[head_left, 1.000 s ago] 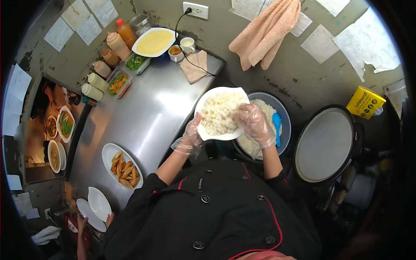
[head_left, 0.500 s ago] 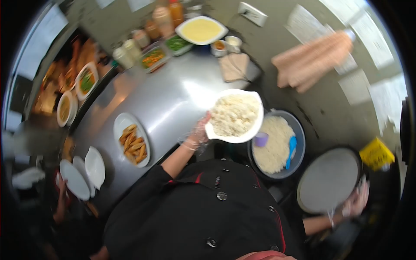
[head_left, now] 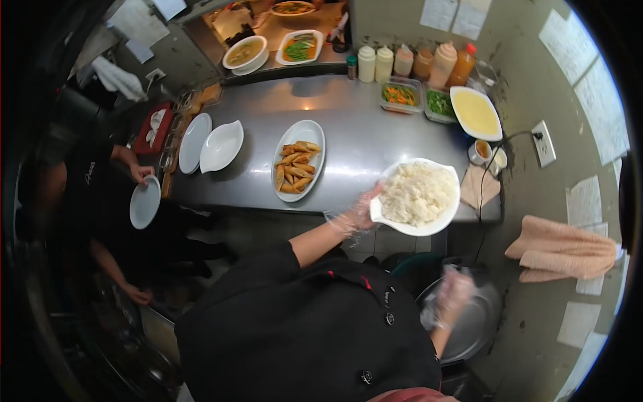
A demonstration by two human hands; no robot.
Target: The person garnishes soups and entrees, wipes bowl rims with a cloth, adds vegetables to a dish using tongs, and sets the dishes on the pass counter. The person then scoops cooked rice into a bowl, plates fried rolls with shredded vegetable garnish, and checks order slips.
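My left hand (head_left: pixel 362 213), in a clear plastic glove, grips the left edge of a white bowl (head_left: pixel 380 213) heaped with white rice (head_left: pixel 416 193), held near the counter's front edge. My right hand (head_left: pixel 455 292), also gloved, is lower right over a round metallic lid (head_left: pixel 474 328); its fingers are blurred, and whether it touches the lid is unclear. The rice pot beneath is hidden. On the steel counter, left of the bowl, lies an oval plate of fried rolls (head_left: pixel 295 167).
Two white dishes (head_left: pixel 222 145) lie farther left on the counter (head_left: pixel 254 114). Bottles (head_left: pixel 404 60), vegetable tubs (head_left: pixel 400 94) and a yellow-filled dish (head_left: pixel 476 114) line the back. A co-worker at the left holds a plate (head_left: pixel 145 202). A cord (head_left: pixel 483 194) hangs by the right corner.
The view has swung left. My right hand has gone from the rice to the lid, which has moved from beside the pot to over it. My left hand still holds the bowl.
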